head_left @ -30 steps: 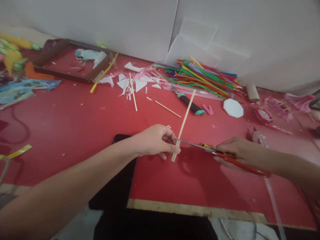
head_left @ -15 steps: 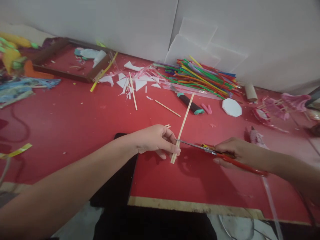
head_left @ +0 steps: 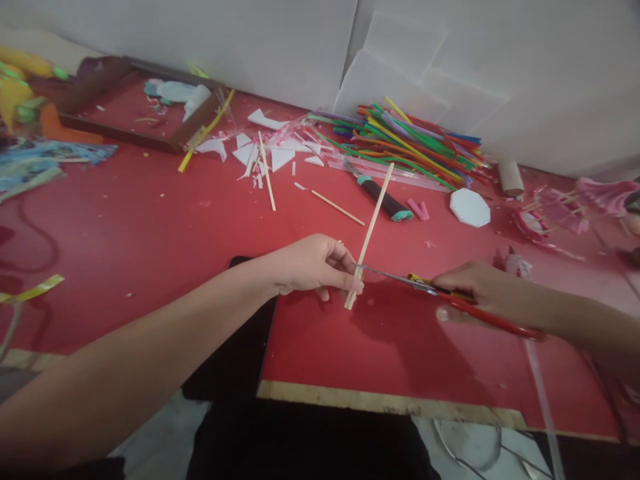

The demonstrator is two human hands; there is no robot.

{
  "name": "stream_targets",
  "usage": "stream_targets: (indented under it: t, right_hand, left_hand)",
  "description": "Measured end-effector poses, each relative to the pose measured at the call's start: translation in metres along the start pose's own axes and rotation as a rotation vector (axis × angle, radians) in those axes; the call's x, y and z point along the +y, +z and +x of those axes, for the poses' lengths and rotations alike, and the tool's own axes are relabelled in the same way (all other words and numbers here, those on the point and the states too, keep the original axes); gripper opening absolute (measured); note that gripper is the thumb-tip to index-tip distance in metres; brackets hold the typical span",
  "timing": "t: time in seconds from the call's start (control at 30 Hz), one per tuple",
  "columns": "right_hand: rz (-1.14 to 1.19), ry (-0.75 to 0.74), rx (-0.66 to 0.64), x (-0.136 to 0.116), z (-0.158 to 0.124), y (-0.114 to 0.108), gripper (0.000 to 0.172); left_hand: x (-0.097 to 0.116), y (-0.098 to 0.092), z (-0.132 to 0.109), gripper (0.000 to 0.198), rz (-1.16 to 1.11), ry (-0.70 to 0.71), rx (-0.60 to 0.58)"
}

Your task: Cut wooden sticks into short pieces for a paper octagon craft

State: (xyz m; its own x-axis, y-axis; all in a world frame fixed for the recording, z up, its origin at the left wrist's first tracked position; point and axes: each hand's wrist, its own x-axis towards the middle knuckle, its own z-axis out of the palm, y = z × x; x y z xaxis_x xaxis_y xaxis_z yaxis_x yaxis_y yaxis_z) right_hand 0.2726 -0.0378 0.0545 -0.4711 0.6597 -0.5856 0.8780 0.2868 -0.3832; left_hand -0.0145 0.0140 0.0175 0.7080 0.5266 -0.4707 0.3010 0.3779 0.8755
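Between the thumb and fingers of my left hand (head_left: 333, 267) are pale wooden sticks (head_left: 376, 217), pinched near their lower end and slanting up to the right. One stick is much longer than what lies beside it. My right hand (head_left: 467, 287) is closed around the handles of red-handled scissors (head_left: 493, 321). Their blades point left and meet the sticks just above my left thumb. How far the blades are apart is too blurred to tell. Past the sticks lies a utility knife (head_left: 383, 198) with a black and teal handle. A loose short stick (head_left: 337, 207) rests to its left.
Colourful pipe cleaners (head_left: 410, 143) are heaped against the wall. White paper scraps (head_left: 277, 157) lie left of them. A white octagonal piece (head_left: 470, 207), a brown frame (head_left: 120, 133) and a glue gun (head_left: 517, 265) are on the red table. A black flat object (head_left: 230, 360) lies under my left forearm.
The view has shifted slightly, so the table sits a little higher. Both hands keep their hold, and the scissor blades stay at the same place on the sticks.
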Motion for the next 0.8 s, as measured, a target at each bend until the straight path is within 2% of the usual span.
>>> stream_targets:
  t: [0.13, 0.3, 0.4, 0.6, 0.7, 0.8]
  right_hand:
    - [0.061, 0.002, -0.030, 0.001, 0.002, 0.000, 0.052]
    - [0.040, -0.001, 0.031, 0.001, 0.002, 0.001, 0.053]
    - [-0.048, 0.023, 0.081, 0.001, 0.002, 0.001, 0.053]
    - [-0.322, 0.059, 0.262, 0.000, -0.002, 0.006, 0.048]
    - [-0.418, 0.105, 0.334, -0.002, -0.002, 0.009, 0.051]
    - [-0.401, 0.072, 0.367, -0.004, -0.001, 0.012, 0.050]
  left_hand:
    - [-0.003, -0.002, 0.002, 0.016, -0.024, 0.011, -0.014]
    - [-0.004, -0.002, 0.002, 0.018, -0.001, 0.011, -0.024]
    - [-0.004, -0.001, 0.001, 0.016, 0.068, 0.051, 0.003]
    - [-0.005, 0.004, 0.002, 0.014, 0.249, 0.116, 0.146]
    - [-0.005, 0.004, 0.002, 0.013, 0.267, 0.146, 0.159]
    - [-0.006, 0.003, 0.003, 0.015, 0.263, 0.178, 0.152]
